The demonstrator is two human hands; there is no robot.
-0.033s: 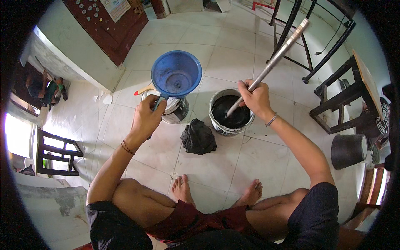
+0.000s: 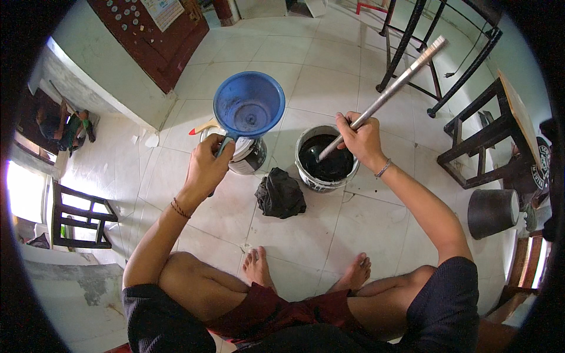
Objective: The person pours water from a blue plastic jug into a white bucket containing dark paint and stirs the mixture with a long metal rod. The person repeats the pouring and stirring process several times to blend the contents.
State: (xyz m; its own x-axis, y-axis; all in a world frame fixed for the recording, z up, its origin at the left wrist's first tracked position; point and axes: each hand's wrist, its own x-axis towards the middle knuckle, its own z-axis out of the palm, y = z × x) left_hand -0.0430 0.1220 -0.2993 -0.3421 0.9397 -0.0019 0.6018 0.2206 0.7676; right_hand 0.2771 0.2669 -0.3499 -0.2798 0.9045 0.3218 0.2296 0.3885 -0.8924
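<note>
My left hand (image 2: 213, 163) grips the handle of a blue plastic dipper (image 2: 249, 106), whose open bowl faces up with dark smears on the bottom. My right hand (image 2: 362, 141) is closed round a long metal pipe (image 2: 406, 76). The pipe slants down to the left, its lower end dipped in black liquid (image 2: 331, 166) inside a white bucket (image 2: 301, 141). Partly behind the dipper and my left hand stands a second white pail (image 2: 250, 159), with a paintbrush (image 2: 205, 127) lying across its top. A crumpled black plastic bag (image 2: 281, 193) sits on the floor between the two containers.
Black metal frame legs (image 2: 406, 53) stand at the far right. A wooden stool (image 2: 500, 135) and a dark bucket (image 2: 493, 213) are nearer on the right. At the left are a dark wooden chair (image 2: 82, 215) and a wall corner (image 2: 156, 126). My bare feet (image 2: 259, 269) rest on the tiles.
The pipe has tilted: its upper end has swung right and slightly down, and its lower end has shifted a little left in the black liquid. My left hand and the dipper stay still.
</note>
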